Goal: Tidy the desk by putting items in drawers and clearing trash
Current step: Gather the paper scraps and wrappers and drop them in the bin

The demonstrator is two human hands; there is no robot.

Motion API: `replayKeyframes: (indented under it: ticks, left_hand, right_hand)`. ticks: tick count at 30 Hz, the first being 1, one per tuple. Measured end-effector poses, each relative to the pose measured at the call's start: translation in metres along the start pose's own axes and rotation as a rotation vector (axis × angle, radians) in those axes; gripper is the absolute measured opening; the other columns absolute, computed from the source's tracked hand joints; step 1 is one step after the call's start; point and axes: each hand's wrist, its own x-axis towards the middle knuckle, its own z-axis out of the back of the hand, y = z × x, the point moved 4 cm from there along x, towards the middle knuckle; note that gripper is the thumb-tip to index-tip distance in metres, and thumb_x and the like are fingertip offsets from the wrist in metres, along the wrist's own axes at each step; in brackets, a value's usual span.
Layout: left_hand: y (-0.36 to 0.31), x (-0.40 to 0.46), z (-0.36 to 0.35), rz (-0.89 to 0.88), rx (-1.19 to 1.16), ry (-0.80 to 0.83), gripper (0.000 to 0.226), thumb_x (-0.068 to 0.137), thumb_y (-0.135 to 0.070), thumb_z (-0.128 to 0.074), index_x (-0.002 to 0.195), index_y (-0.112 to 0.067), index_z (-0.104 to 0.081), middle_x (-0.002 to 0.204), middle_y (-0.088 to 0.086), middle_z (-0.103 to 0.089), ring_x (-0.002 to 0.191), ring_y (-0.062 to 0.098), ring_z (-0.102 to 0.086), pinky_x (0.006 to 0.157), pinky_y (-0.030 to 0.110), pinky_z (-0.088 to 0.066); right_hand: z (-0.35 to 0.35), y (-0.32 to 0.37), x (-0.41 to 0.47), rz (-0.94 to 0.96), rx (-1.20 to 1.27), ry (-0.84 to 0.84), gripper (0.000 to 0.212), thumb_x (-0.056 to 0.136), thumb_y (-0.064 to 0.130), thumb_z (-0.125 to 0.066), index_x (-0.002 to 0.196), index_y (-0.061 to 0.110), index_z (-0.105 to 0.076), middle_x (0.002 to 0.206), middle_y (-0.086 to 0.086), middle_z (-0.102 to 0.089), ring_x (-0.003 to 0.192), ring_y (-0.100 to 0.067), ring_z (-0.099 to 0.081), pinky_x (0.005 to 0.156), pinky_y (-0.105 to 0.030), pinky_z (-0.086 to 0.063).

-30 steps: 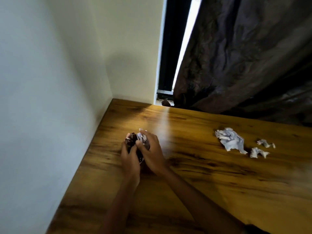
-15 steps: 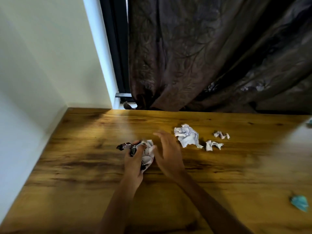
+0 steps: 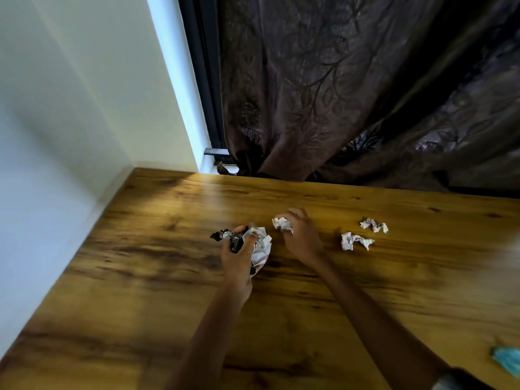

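Our left hand (image 3: 237,256) grips a wad of trash (image 3: 260,244) above the desk (image 3: 140,277), its dark wrapper tail pointing left toward the wall; just right of it, our right hand (image 3: 302,237) closes on a crumpled paper (image 3: 282,223). Right of that hand lie two paper scraps (image 3: 355,241), with bare wood beyond to the curtain (image 3: 351,94) at the desk's far edge.

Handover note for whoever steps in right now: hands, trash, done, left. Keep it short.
Left hand: holds a bundle of crumpled white paper and dark wrapper just above the desk.
Right hand: fingers curled round a crumpled paper ball at the desk surface; grip looks made, lift not yet clear.
Loose on the desk: two small paper scraps to the right, the nearer and the farther; a blue-green item at the right edge, cut off.
Done: some trash gathered into the hands.
Left: collect both scraps, deal with the blue-green item, bin everything. No drawers or bin in view.
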Motion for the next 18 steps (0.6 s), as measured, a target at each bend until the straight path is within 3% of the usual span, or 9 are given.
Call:
replayKeyframes:
  ticks: [2, 5, 7, 10, 12, 14, 16, 18]
  left_hand:
    - [0.002, -0.007, 0.000, -0.022, 0.015, 0.011, 0.029, 0.085, -0.016, -0.068, 0.112, -0.017, -0.060, 0.112, 0.020, -0.066, 0.101, 0.039, -0.064, 0.083, 0.051, -0.052]
    - [0.002, -0.021, -0.002, -0.048, 0.039, 0.060, 0.020, 0.091, -0.016, -0.060, 0.108, -0.027, -0.059, 0.111, 0.015, -0.066, 0.101, 0.034, -0.065, 0.089, 0.055, -0.051]
    - [0.003, -0.030, 0.001, -0.062, 0.038, 0.085, 0.022, 0.093, -0.017, -0.057, 0.111, -0.029, -0.058, 0.112, 0.012, -0.067, 0.101, 0.031, -0.066, 0.088, 0.052, -0.052]
    - [0.002, -0.045, 0.001, -0.041, 0.005, 0.151, 0.028, 0.095, -0.018, -0.053, 0.120, -0.030, -0.053, 0.111, 0.007, -0.067, 0.100, 0.027, -0.066, 0.076, 0.040, -0.055]
    - [0.003, -0.054, -0.001, -0.017, -0.011, 0.206, 0.032, 0.096, -0.022, -0.049, 0.126, -0.032, -0.050, 0.114, 0.003, -0.066, 0.105, 0.026, -0.064, 0.076, 0.038, -0.053]
    - [0.006, -0.062, -0.004, 0.012, 0.011, 0.256, 0.034, 0.095, -0.027, -0.049, 0.128, -0.034, -0.048, 0.118, 0.001, -0.065, 0.108, 0.026, -0.062, 0.083, 0.040, -0.050]
    - [0.009, -0.069, -0.008, 0.021, 0.055, 0.327, 0.037, 0.092, -0.031, -0.051, 0.129, -0.034, -0.049, 0.121, 0.002, -0.065, 0.110, 0.026, -0.062, 0.086, 0.041, -0.049]
    - [0.012, -0.078, -0.014, 0.025, 0.085, 0.403, 0.038, 0.090, -0.032, -0.053, 0.128, -0.034, -0.048, 0.117, -0.002, -0.067, 0.109, 0.023, -0.063, 0.084, 0.039, -0.050]
  right_hand:
    - [-0.008, 0.011, -0.014, -0.049, 0.268, 0.008, 0.034, 0.092, 0.011, -0.053, 0.125, 0.013, -0.055, 0.134, -0.008, -0.044, 0.120, -0.022, -0.047, 0.098, -0.028, -0.041]
    - [-0.022, 0.026, -0.038, -0.114, 0.624, 0.131, 0.027, 0.094, 0.023, -0.052, 0.121, 0.023, -0.052, 0.130, -0.002, -0.043, 0.117, -0.021, -0.052, 0.098, -0.042, -0.048]
    - [-0.024, 0.034, -0.053, -0.156, 0.786, 0.188, 0.031, 0.095, 0.026, -0.050, 0.126, 0.029, -0.050, 0.139, -0.001, -0.035, 0.125, -0.019, -0.045, 0.103, -0.045, -0.044]
    - [-0.021, 0.041, -0.068, -0.166, 0.859, 0.193, 0.042, 0.098, 0.034, -0.043, 0.140, 0.031, -0.037, 0.155, 0.002, -0.017, 0.141, -0.019, -0.025, 0.113, -0.044, -0.031]
    - [-0.013, 0.046, -0.079, -0.157, 0.920, 0.156, 0.046, 0.099, 0.037, -0.036, 0.144, 0.032, -0.027, 0.157, 0.005, -0.011, 0.143, -0.017, -0.019, 0.113, -0.039, -0.026]
    - [-0.009, 0.046, -0.089, -0.171, 0.989, 0.098, 0.052, 0.097, 0.046, -0.034, 0.146, 0.033, -0.023, 0.157, 0.005, -0.014, 0.142, -0.017, -0.021, 0.114, -0.039, -0.024]
    - [-0.009, 0.044, -0.101, -0.217, 1.027, 0.072, 0.075, 0.079, 0.075, -0.041, 0.143, 0.039, -0.027, 0.155, 0.005, -0.023, 0.140, -0.019, -0.029, 0.115, -0.048, -0.025]
    - [-0.009, 0.035, -0.111, -0.254, 1.072, 0.022, 0.087, 0.064, 0.090, -0.041, 0.138, 0.045, -0.034, 0.152, 0.004, -0.031, 0.138, -0.020, -0.033, 0.112, -0.053, -0.028]
